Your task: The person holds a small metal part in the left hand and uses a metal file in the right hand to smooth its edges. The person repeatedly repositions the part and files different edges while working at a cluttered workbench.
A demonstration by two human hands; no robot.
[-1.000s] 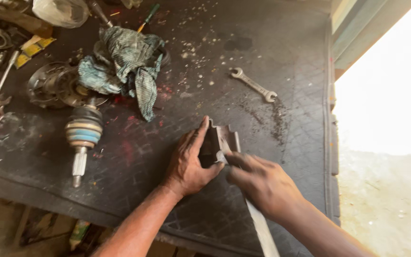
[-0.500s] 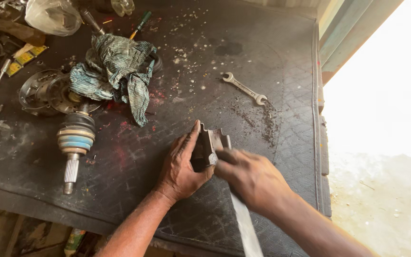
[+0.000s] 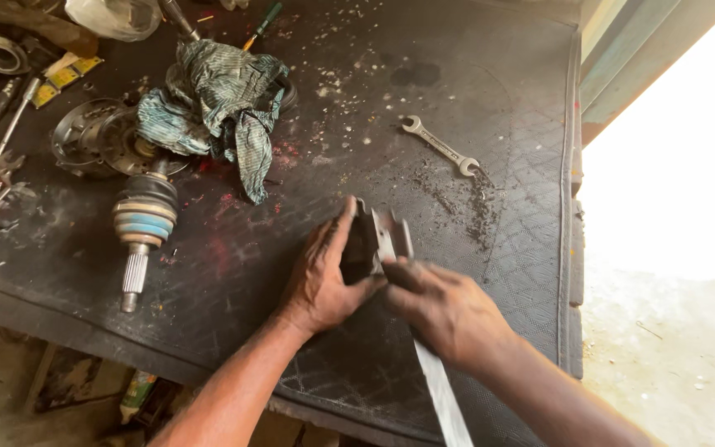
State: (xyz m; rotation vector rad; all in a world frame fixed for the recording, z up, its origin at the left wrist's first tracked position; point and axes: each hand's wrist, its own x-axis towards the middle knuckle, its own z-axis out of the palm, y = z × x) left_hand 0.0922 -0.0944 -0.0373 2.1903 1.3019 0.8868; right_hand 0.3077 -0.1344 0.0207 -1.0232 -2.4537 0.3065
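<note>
Dark desk under everything; a crumpled rag far left. Left hand clamps the grey metal block on the desk's near middle, right hand just beside, gripping a flat metal strip.

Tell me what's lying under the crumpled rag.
The rag drapes over part of a round metal hub at its left and a dark round part at its right edge. Whatever else sits beneath its middle is covered.

Metal block on tabletop, between left hand and right hand. Wrench behind, to right. Rag far left-behind; axle joint left.
</note>
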